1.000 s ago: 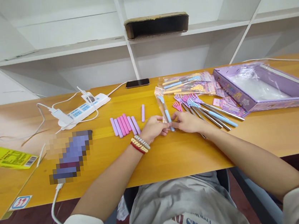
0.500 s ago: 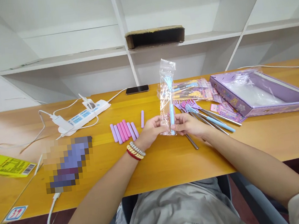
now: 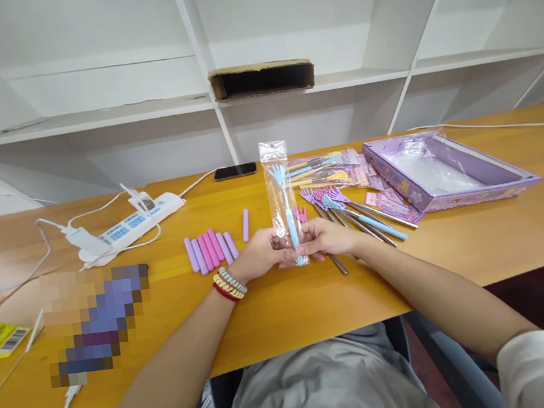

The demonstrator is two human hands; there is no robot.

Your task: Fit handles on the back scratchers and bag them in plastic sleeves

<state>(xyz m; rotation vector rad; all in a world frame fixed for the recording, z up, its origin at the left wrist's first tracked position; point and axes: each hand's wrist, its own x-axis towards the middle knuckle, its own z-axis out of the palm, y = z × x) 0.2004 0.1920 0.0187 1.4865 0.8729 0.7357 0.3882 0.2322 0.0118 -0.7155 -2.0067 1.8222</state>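
A clear plastic bag (image 3: 275,197) stands upright between my hands, with a light blue hand-shaped scratcher (image 3: 290,218) inside it. My left hand (image 3: 264,254) pinches the bag's lower left edge. On the other side, my right hand (image 3: 322,237) grips the bag's bottom at the blue handle. Right of my hands lie loose scratchers (image 3: 367,219) with metal rods and purple, pink and blue heads. Behind them are packaged scratchers (image 3: 327,168). Several pink and purple tubes (image 3: 210,249) lie left of my left hand.
A purple box (image 3: 467,193) with clear plastic inside sits at the right, beside pink cards (image 3: 390,203). At the left are a white power strip (image 3: 130,230), cables and a blurred-out device (image 3: 103,321). A black phone (image 3: 235,171) lies at the back, below a cardboard box (image 3: 262,79).
The bag with the blue scratcher has turned to face the camera more squarely and is held slightly lower. The camera view has shifted; both hands keep their hold.
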